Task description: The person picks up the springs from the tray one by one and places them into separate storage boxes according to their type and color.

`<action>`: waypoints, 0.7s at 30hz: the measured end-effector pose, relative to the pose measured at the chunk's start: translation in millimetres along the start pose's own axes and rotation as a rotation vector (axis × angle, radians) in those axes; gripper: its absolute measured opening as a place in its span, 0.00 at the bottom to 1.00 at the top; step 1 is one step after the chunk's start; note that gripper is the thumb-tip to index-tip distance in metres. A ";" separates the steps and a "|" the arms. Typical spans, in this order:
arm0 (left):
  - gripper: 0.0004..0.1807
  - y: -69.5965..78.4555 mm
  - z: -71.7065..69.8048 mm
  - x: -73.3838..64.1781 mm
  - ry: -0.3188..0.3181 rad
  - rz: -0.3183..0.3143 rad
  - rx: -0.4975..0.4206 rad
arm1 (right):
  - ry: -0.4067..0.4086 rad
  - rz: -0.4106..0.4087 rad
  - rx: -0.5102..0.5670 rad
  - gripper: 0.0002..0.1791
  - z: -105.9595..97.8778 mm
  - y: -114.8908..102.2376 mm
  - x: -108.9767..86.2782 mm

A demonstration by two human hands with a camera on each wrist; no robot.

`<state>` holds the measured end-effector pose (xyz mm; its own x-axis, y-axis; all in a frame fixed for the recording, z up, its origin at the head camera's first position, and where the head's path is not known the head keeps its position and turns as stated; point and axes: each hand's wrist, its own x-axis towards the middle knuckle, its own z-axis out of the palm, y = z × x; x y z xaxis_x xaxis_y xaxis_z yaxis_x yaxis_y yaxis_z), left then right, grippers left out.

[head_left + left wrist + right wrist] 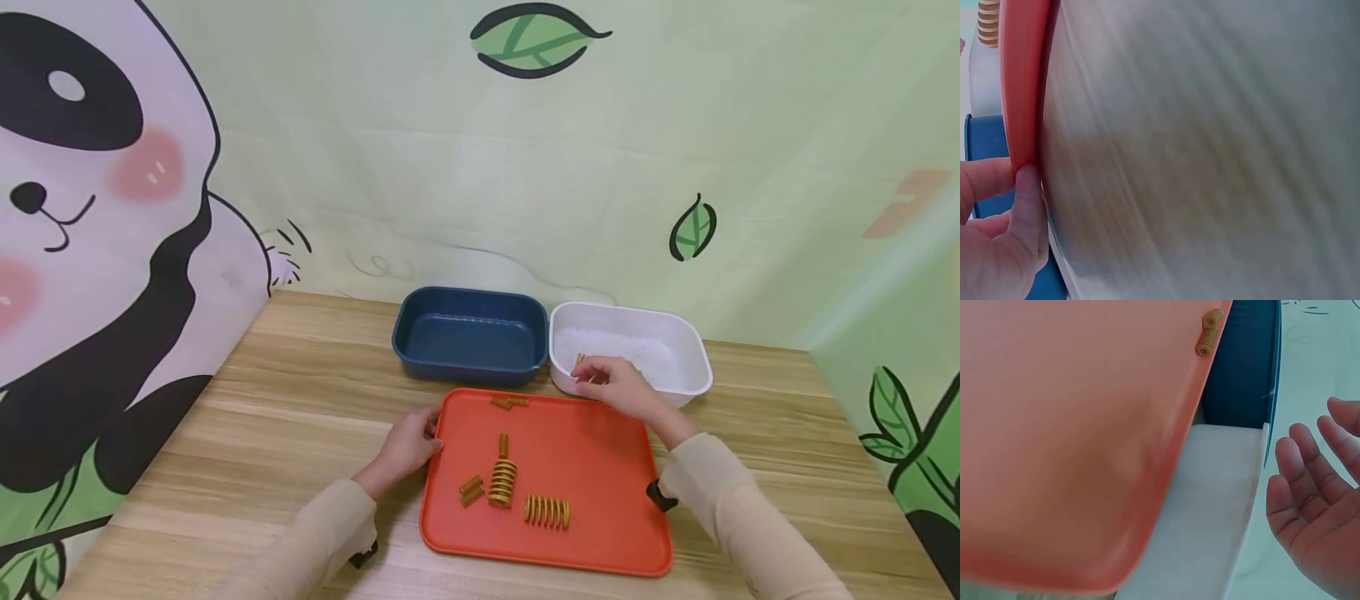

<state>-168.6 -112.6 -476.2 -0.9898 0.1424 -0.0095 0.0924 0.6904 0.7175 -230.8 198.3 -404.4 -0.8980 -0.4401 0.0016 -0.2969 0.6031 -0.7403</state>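
Observation:
At the left rim of the red tray (600, 467), my left hand (408, 442) pinches the edge between thumb and fingers. My right hand (618, 385) hovers over the near side of the white bin (675, 333), its fingers loosely bent and holding nothing in the right wrist view. Yellow coil springs lie on the tray. One large spring (547, 512) lies sideways, and another large spring (502, 483) has a small spring (504, 445) in line beyond it. Small springs (471, 491) lie left of these, and more small springs (510, 402) by the far rim. Springs in the bin are mostly hidden.
A dark blue bin (472, 375) stands left of the white one, behind the tray. All stand on a wood-grain table (315, 375). A printed cloth (420, 167) with a panda and leaves hangs behind and at the sides.

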 end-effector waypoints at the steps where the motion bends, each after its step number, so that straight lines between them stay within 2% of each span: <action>1: 0.27 0.0 -0.1 0.1 0.002 0.002 -0.002 | -0.006 -0.003 -0.001 0.12 1.1 0.2 0.0; 5: 0.27 0.5 -0.4 0.1 -0.006 -0.009 -0.011 | -0.031 -0.018 -0.005 0.11 3.8 -13.6 -4.6; 8: 0.27 1.0 -0.4 0.0 -0.012 -0.019 -0.017 | -0.040 -0.028 -0.001 0.10 8.6 -14.4 -3.9; 12: 0.27 0.6 -0.2 0.0 -0.015 -0.021 -0.020 | -0.053 -0.049 -0.008 0.11 17.3 0.2 1.7; 21: 0.28 1.4 -1.3 0.1 -0.037 -0.032 -0.015 | -0.122 -0.029 -0.028 0.12 29.9 1.6 7.2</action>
<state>-168.7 -112.5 -474.3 -0.9875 0.1470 -0.0578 0.0592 0.6840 0.7271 -228.1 176.2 -425.7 -0.8433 -0.5340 -0.0606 -0.3321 0.6065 -0.7224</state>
